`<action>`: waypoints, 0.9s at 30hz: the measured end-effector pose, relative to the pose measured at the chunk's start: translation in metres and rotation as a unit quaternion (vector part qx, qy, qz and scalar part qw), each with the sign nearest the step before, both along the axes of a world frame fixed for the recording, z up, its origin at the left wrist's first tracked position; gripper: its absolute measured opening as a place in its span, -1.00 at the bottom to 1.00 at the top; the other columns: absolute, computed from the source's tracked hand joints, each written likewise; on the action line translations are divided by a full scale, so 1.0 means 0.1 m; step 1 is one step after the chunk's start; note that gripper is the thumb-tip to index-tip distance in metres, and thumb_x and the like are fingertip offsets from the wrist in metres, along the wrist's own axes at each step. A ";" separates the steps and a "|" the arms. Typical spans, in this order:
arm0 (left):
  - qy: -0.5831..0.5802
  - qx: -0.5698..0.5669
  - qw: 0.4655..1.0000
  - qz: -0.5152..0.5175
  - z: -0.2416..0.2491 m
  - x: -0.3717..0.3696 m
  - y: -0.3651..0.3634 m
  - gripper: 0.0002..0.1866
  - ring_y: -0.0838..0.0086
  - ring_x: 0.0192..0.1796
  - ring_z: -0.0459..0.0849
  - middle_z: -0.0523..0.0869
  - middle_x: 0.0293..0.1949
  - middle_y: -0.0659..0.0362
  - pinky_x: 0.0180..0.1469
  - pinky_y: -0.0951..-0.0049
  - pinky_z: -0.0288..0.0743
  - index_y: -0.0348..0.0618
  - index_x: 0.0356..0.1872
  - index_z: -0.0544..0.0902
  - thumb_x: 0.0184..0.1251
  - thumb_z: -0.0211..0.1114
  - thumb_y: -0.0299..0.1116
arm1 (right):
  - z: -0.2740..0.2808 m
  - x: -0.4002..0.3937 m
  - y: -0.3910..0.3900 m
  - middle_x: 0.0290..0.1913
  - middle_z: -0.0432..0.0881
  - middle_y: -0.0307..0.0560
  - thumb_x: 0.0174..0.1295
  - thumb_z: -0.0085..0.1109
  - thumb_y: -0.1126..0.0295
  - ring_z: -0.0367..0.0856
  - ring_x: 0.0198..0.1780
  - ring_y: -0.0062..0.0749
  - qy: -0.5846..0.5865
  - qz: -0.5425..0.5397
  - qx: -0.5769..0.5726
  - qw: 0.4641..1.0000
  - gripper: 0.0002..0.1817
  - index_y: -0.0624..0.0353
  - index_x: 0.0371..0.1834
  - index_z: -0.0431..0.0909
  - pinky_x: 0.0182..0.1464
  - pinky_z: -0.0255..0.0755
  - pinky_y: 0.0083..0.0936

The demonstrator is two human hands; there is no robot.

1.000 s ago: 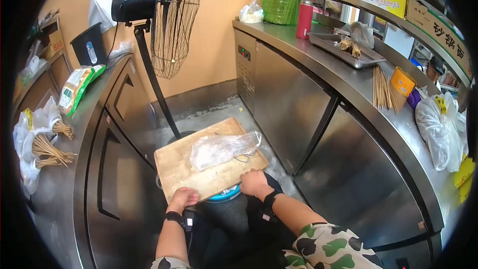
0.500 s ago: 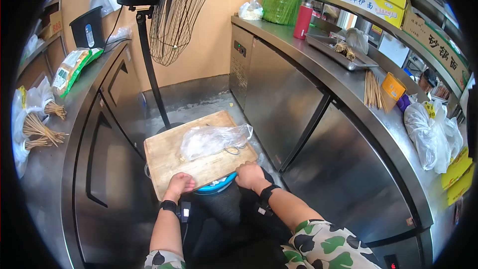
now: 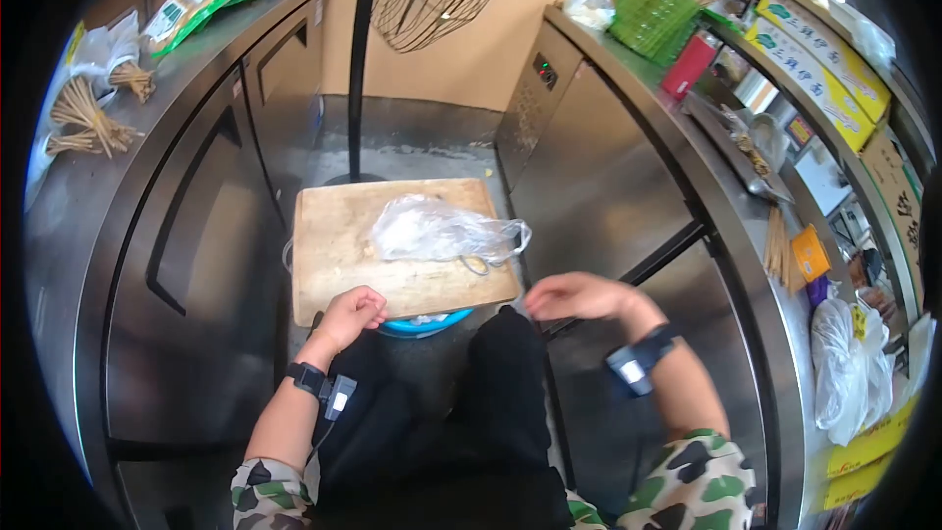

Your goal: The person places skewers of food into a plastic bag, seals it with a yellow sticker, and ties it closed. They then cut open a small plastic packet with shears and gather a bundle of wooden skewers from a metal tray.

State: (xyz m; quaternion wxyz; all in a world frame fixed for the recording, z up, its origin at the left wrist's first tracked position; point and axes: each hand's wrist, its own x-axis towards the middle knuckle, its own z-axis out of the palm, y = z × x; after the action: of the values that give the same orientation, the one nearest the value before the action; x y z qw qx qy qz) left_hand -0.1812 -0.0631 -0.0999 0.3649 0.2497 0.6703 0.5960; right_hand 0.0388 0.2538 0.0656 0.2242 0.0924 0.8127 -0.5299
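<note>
A: Item one, left side: steel surface (image 3: 78,206) carrying bundled bamboo skewers (image 3: 83,118) in white bags, and a green-and-white packet (image 3: 191,2) further back.

B: And the hands?

A: Left hand (image 3: 348,317) rests on the near edge of the wooden cutting board (image 3: 339,245), fingers (image 3: 368,306) curled loosely on the rim. The board lies flat across a blue-rimmed bucket (image 3: 427,322) between the knees. Judged stiff, fairly heavy, dry and not slippery; best gripped at two opposite edges.

B: What's on it?

A: A clear plastic bag (image 3: 437,229), crumpled, its handles trailing toward the right edge. Light and limp, likely to slide if the board tilts.

B: Right hand?

A: Right hand (image 3: 579,296) hovers just off the board's near right corner, fingers half spread, holding nothing that I can make out.

B: Surroundings?

A: A fan stand (image 3: 358,59) on the floor behind. To the right, a steel counter (image 3: 687,157) with a green basket (image 3: 653,12), a red bottle (image 3: 690,67), a tray (image 3: 741,152), and noodle cartons (image 3: 819,39) on a shelf above.
</note>
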 end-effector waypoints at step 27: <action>0.360 -0.290 0.885 0.051 0.33 0.02 -0.89 -0.91 0.23 -0.42 0.67 0.66 -0.44 0.02 -0.33 0.38 0.52 -0.20 -0.36 0.63 0.12 0.22 -0.44 | -1.99 -1.28 -0.67 -0.31 0.66 0.06 -0.02 0.20 0.42 0.63 -0.17 0.02 0.245 0.132 0.280 0.919 -0.76 0.12 -0.22 0.55 -0.16 0.50 -0.19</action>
State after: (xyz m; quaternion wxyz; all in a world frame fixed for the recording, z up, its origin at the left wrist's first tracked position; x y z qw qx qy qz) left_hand -0.1788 -0.1521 -0.0665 0.1238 0.2960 0.9102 0.2621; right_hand -0.0891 0.1865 -0.1338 0.0511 -0.0891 0.9621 -0.2526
